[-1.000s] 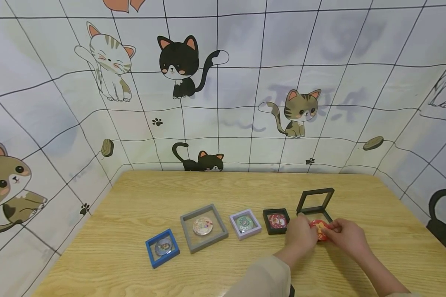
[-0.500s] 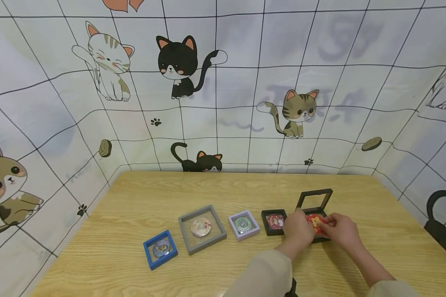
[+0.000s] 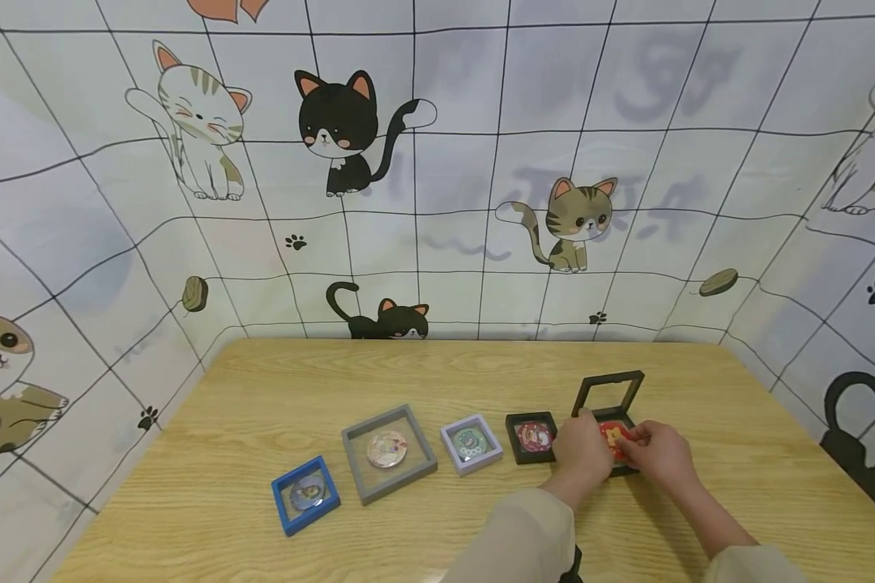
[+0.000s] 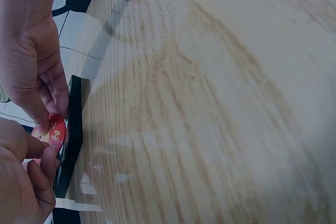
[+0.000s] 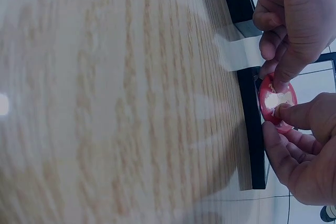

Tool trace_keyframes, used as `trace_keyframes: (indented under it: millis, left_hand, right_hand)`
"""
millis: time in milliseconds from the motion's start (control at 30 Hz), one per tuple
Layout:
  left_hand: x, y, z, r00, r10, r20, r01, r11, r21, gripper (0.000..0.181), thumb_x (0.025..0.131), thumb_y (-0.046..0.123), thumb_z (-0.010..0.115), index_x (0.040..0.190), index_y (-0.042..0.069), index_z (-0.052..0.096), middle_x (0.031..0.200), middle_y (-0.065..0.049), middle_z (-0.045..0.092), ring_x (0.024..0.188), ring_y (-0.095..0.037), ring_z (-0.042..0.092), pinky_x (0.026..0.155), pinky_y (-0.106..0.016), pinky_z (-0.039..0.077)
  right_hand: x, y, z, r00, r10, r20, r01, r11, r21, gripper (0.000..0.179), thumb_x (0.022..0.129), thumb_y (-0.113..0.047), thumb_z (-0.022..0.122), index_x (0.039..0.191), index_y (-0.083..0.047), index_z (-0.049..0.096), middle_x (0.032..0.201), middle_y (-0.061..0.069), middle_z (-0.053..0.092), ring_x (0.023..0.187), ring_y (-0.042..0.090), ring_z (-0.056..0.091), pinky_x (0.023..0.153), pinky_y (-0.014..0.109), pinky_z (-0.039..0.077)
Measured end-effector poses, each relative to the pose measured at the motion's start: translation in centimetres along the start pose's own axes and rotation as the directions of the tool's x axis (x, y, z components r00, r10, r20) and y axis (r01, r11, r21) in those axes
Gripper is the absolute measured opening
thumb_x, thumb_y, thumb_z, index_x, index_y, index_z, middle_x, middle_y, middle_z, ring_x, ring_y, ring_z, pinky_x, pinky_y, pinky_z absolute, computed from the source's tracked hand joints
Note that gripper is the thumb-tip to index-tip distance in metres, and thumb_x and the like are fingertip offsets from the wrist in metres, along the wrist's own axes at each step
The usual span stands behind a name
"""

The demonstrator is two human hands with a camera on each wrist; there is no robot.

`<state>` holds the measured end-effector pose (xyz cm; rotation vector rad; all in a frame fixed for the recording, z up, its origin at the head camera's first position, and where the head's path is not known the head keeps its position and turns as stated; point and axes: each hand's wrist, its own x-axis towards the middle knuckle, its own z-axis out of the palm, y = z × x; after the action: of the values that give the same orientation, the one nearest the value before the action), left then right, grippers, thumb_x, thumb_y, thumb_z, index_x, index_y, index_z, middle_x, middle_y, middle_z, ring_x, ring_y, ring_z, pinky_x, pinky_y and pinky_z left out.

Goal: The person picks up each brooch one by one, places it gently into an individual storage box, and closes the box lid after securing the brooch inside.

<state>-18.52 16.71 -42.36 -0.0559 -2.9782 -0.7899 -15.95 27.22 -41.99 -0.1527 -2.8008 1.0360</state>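
Note:
A round red badge (image 3: 614, 433) with a yellow figure lies over the lower half of a black display frame, whose hinged lid (image 3: 634, 389) stands raised behind. My left hand (image 3: 582, 449) holds the badge's left side, its thumb on the face in the right wrist view, where the badge (image 5: 269, 88) sits just inside the black rim (image 5: 252, 124). From the right, my right hand (image 3: 663, 455) pinches the badge, thumb on its face and fingers at its edge. Hands hide part of the badge and much of the frame's lower half.
Left of the hands lie a small black frame (image 3: 510, 441), a lilac frame (image 3: 496, 453), a grey frame (image 3: 419, 476) and a blue frame (image 3: 280, 506), each with a round badge inside. They rest on a wooden table (image 3: 379, 372) before a cat-print cloth backdrop (image 3: 459, 178).
The red badge has moved from in front of the open black frame back over its lower half, both hands going with it. The whole view has shifted slightly left.

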Motion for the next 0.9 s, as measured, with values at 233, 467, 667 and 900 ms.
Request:
trace_keyframes:
  millis: [233, 467, 667, 900]
  left_hand:
    - [0.0, 0.2, 0.1, 1.000, 0.018, -0.008, -0.018, 0.999, 0.047, 0.031, 0.070, 0.029, 0.075, 0.091, 0.014, 0.059, 0.068, -0.003, 0.059, 0.064, -0.016, 0.059, 0.053, -0.031, 0.045]
    - [0.0, 0.3, 0.4, 0.998, 0.053, -0.015, -0.051, 0.994, 0.094, 0.035, 0.069, 0.029, 0.075, 0.097, 0.015, 0.060, 0.072, -0.001, 0.060, 0.066, -0.016, 0.059, 0.054, -0.031, 0.046]
    - [0.0, 0.2, 0.7, 0.996, 0.088, -0.017, -0.085, 0.985, 0.151, 0.029, 0.067, 0.031, 0.076, 0.088, 0.017, 0.060, 0.074, 0.003, 0.057, 0.069, -0.013, 0.058, 0.055, -0.029, 0.046]
    - [0.0, 0.1, 1.1, 0.994, 0.105, 0.021, -0.107, 0.971, 0.215, 0.033, 0.063, 0.040, 0.079, 0.083, 0.020, 0.062, 0.077, 0.004, 0.054, 0.070, -0.012, 0.057, 0.058, -0.028, 0.047]
  right_hand:
    - [0.2, 0.1, 0.1, 1.000, 0.021, -0.001, -0.021, 1.000, -0.017, 0.018, 0.082, -0.007, 0.061, 0.078, 0.009, 0.055, 0.060, 0.006, 0.061, 0.051, 0.012, 0.057, 0.047, 0.023, 0.042]
    - [0.3, 0.2, 0.1, 0.999, 0.027, -0.031, -0.029, 0.995, -0.091, 0.021, 0.080, -0.011, 0.062, 0.074, 0.008, 0.056, 0.058, 0.004, 0.058, 0.052, 0.012, 0.050, 0.049, 0.027, 0.039]
    - [0.4, 0.4, 0.2, 0.999, 0.036, -0.027, -0.038, 0.996, -0.084, 0.021, 0.080, -0.011, 0.062, 0.074, 0.008, 0.056, 0.056, 0.003, 0.058, 0.050, 0.011, 0.051, 0.047, 0.026, 0.040]
    - [0.5, 0.6, 0.4, 0.999, 0.037, -0.030, -0.039, 0.997, -0.070, 0.020, 0.081, -0.009, 0.061, 0.073, 0.008, 0.056, 0.054, 0.003, 0.059, 0.048, 0.010, 0.055, 0.046, 0.024, 0.042]
